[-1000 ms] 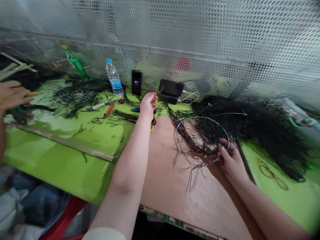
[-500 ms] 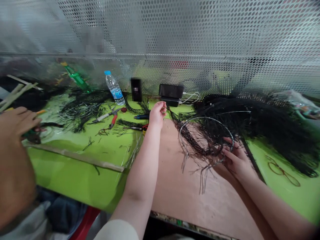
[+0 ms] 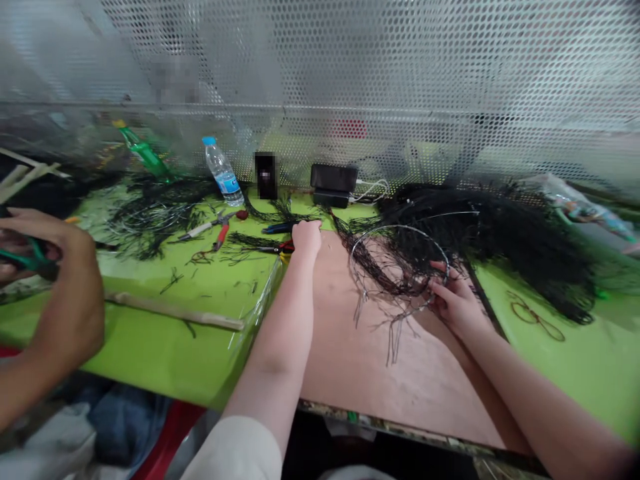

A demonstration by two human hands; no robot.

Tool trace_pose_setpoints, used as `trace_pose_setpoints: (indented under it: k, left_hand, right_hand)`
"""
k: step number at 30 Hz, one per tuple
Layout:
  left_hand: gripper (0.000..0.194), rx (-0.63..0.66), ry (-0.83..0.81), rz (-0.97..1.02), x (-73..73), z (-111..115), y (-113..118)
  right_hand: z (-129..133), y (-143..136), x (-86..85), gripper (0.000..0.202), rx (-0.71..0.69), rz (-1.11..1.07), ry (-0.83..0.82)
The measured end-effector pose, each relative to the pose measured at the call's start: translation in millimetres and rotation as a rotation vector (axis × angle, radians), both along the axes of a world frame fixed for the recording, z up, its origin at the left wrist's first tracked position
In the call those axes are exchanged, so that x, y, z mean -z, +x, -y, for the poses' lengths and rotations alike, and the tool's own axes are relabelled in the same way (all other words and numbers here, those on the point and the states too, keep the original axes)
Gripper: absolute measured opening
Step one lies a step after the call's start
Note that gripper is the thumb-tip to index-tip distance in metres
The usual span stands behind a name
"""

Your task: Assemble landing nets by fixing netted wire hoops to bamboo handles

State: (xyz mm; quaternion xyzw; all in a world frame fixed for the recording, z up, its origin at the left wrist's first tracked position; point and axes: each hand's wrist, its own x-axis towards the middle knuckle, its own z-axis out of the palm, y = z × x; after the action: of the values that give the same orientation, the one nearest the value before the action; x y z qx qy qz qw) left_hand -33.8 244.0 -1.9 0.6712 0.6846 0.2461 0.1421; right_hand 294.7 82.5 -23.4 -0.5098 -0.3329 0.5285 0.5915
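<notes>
My right hand grips a round wire ring by its right side. Black netting hangs across the ring, and loose thread ends trail over the brown board. My left hand is low at the board's far left corner, its fingers curled; what they hold, if anything, is hidden. Just left of that hand lie a dark blue tool and red-handled pliers, partly covered by it. A black strand bundle runs from near the hand toward the ring.
A co-worker's hand holds a green-handled tool at the left. A bamboo stick, pruning shears, a water bottle and a green bottle are there. Black netting heaps at right, beside a brown cord loop.
My left hand has come down and slightly left, toward the dark blue tool. My right hand still holds the ring. The co-worker's hand has shifted, and the view has moved slightly.
</notes>
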Motion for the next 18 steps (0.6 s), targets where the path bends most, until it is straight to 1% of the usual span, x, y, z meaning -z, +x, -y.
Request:
trace_pose_setpoints:
  k: [5,9,11,14,18]
  left_hand:
    - [0.04,0.028,0.006,-0.129,0.6,-2,2]
    - [0.036,0.038,0.018,-0.135,4.3,-7,2]
    - [0.034,0.036,0.022,-0.1,6.4,-9,2]
    - [0.033,0.042,0.044,0.004,8.4,-11,2]
    - [0.023,0.034,0.086,0.237,8.9,-16,-1]
  right_hand:
    - [-1,0,-1.7,0.06,-0.016,0.016,0.01]
    - [-1,-1,-2.8,0.061,-0.019,0.018,-0.018]
    - [-2,-1,-3.6,0.062,-0.013,0.021,-0.034]
    - [-2,-1,-4.6,0.062,-0.015,0.033,-0.043]
    - [-2,0,-3.6,0.058,-0.014,0.069,-0.045]
